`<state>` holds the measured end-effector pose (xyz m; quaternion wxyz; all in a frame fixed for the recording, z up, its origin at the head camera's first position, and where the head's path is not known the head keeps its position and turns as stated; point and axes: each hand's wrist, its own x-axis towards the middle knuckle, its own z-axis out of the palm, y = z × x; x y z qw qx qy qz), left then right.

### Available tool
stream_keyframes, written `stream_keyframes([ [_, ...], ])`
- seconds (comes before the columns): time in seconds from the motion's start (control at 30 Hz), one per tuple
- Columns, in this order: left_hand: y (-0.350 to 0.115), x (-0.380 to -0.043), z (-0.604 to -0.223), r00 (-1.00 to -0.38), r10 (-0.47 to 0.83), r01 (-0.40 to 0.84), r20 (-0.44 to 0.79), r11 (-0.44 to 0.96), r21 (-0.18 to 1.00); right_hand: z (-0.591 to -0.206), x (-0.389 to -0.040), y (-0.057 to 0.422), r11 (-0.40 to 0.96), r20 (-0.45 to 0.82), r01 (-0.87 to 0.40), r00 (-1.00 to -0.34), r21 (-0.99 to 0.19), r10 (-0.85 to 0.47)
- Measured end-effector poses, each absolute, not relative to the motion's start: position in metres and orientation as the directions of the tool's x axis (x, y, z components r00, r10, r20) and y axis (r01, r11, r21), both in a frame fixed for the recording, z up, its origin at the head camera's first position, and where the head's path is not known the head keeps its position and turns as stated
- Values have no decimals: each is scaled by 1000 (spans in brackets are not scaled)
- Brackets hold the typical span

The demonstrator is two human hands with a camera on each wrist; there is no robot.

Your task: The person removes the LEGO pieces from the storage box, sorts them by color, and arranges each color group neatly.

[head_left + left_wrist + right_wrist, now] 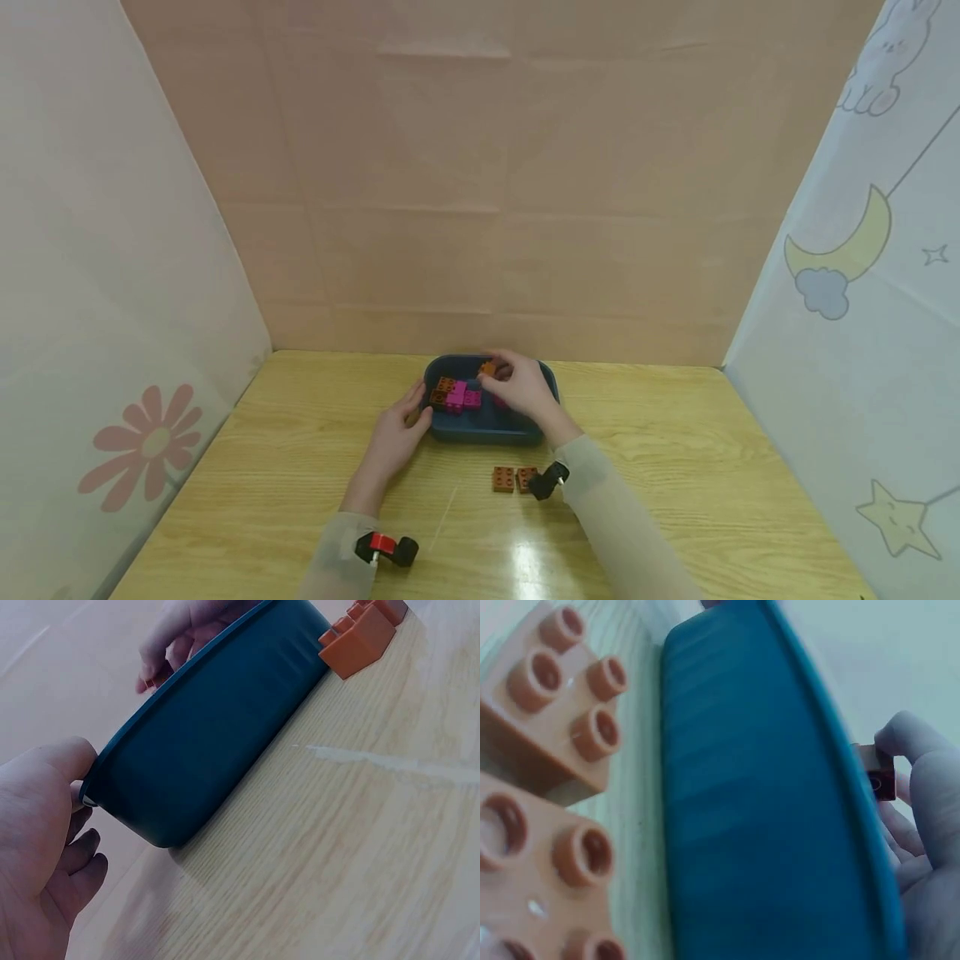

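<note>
A dark blue plastic tub (480,435) stands on the table with several toy building bricks inside, magenta bricks (456,397) and brown-orange bricks (446,385) among them. My left hand (393,433) holds the tub's left end, its thumb at the rim in the left wrist view. Over the tub's right half, my right hand (525,390) pinches an orange brick (487,368) between thumb and fingers. The right wrist view shows that brick (877,771) above the rim, partly covered by the fingertips. Some of the tub's contents are hidden under the right hand.
Two orange bricks, a left one (503,479) and a right one (527,478), lie side by side on the wooden table (660,467) in front of the tub. A brown backdrop (450,208) rises behind, with pale patterned sheets at both sides.
</note>
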<state>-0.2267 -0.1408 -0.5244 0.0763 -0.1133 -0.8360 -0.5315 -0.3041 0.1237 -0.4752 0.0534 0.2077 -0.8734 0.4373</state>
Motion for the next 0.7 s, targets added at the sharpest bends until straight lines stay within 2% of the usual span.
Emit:
stream_keyframes([
  [0.4, -142, -227, -523, -962, 104, 273, 253, 417, 867, -451, -280, 138, 306, 223, -316, -927, -898, -301],
  [0.53, -142, -228, -524, -957, 105, 288, 270, 421, 860, -450, -268, 152, 273, 171, -259, -936, -926, -308],
  [0.7, -141, -227, -525, -960, 108, 280, 259, 409, 868, -460, -247, 178, 279, 151, -246, -934, -928, -324],
])
